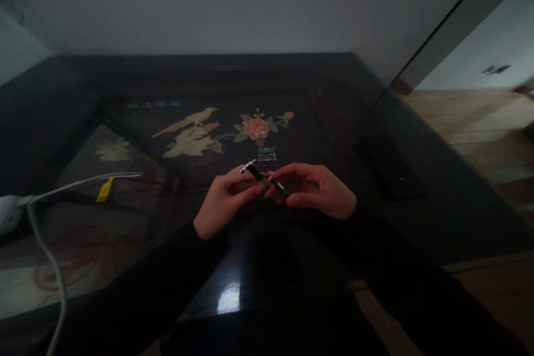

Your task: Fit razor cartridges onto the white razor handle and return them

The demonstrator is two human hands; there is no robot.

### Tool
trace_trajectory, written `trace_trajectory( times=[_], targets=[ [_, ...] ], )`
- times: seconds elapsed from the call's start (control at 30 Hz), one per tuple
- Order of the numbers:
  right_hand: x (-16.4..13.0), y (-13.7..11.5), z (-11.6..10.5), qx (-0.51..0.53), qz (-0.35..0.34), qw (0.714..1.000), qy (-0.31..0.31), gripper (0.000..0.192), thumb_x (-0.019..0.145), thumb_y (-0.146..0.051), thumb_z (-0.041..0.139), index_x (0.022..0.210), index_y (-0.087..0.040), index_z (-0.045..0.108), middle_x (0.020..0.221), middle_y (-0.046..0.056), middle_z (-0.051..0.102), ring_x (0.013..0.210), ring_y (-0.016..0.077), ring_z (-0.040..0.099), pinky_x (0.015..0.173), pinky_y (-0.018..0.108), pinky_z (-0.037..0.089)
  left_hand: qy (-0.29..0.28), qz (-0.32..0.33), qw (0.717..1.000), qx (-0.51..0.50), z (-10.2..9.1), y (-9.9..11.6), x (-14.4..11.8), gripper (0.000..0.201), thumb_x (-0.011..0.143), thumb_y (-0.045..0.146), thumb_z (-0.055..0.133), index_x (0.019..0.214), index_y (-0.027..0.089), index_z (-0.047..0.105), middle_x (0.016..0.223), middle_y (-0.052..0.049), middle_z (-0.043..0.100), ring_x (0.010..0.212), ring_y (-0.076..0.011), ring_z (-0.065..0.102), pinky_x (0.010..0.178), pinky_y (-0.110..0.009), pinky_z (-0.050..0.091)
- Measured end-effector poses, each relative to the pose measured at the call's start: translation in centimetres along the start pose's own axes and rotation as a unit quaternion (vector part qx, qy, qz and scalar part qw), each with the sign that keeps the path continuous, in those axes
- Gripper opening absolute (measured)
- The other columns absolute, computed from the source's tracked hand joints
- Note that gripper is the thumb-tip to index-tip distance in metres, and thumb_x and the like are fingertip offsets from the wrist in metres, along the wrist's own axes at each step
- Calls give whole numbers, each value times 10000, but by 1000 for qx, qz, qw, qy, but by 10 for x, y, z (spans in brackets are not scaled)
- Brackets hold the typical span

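Head view: razor held between both hands over dark table

Both hands meet above the glossy table (342, 122). Left hand (221, 200) pinches the head end of a slim safety razor (262, 176), fingers (246, 178) closed just below its metal head. Right hand (319, 189) grips the dark handle end, fingers curled shut around it. Beyond the fingertips, just apart, sits a small clear blade case (267, 156). Well left of the fingers: white cable (45, 245) with yellow tag (104, 189). Judgement: razor looks light, rigid, smooth; head likely sharp, so hold by the handle, not the edges.
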State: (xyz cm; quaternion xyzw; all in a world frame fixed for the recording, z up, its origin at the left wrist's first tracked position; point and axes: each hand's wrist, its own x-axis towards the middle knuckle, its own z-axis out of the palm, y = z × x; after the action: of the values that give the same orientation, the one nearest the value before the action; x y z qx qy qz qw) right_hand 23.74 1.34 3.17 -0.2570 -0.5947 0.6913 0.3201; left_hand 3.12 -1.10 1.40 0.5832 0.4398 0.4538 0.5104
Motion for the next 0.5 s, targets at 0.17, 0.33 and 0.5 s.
trace_trajectory(
  times=[0.17, 0.33, 0.5],
  targets=[
    [1, 3, 2, 30, -2, 1000, -3, 415, 672, -303, 830, 1011, -146, 649, 969, 65, 720, 908, 149, 672, 795, 292, 547, 33, 7, 999, 3, 2, -2, -1, 125, 763, 273, 726, 788, 153, 704, 969, -64, 696, 889, -192, 655, 778, -288, 526],
    [2, 3, -1, 32, -7, 998, 55, 412, 672, -261, 830, 1027, -153, 650, 963, 62, 710, 896, 161, 669, 738, 293, 578, 53, 38, 998, 19, 4, 1, -2, 196, 852, 334, 638, 921, 150, 634, 943, -70, 707, 889, -197, 665, 808, -311, 525],
    [3, 5, -1, 54, -26, 990, 125, 418, 670, -287, 830, 1027, -165, 649, 846, 23, 679, 756, 130, 666, 583, 220, 569, 26, 66, 997, 35, 7, -3, -9, 131, 925, 312, 524, 954, 186, 504, 766, -15, 661, 725, -150, 651, 699, -271, 515]
  ],
)
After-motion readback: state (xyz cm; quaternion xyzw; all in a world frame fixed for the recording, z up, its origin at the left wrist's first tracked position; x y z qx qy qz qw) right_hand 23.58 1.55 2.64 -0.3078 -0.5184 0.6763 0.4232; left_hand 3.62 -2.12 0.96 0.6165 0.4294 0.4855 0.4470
